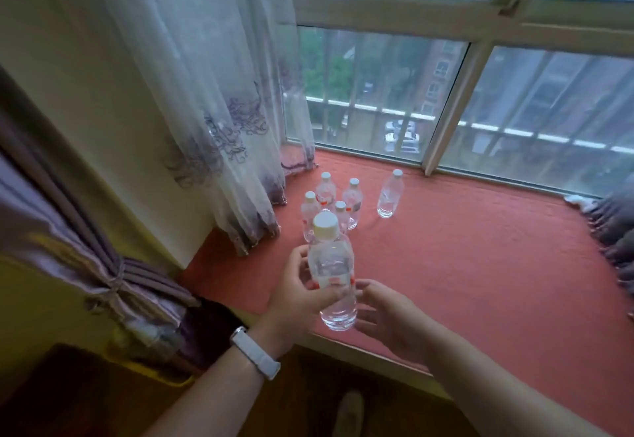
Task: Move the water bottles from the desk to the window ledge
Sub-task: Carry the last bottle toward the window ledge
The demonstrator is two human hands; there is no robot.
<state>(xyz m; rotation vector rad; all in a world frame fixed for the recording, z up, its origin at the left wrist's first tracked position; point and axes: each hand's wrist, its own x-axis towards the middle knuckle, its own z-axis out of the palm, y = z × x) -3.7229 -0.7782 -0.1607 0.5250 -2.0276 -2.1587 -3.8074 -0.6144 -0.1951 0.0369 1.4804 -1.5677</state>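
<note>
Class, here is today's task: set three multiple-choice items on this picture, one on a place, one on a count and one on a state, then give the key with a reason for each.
1. Where does the lone bottle stand, seen from the cluster of four bottles?
A. to its right
B. to its left
C. on top of it

2. How many bottles stand on the red ledge?
A. three
B. five
C. eight

3. What is the left hand doing?
A. gripping the held bottle
B. lying flat on the ledge
C. hanging empty

Key:
1 A: it stands apart, on the cluster's right.
2 B: four clustered plus one apart.
3 A: its fingers curl round the bottle, while the right hand is open beside it.
</note>
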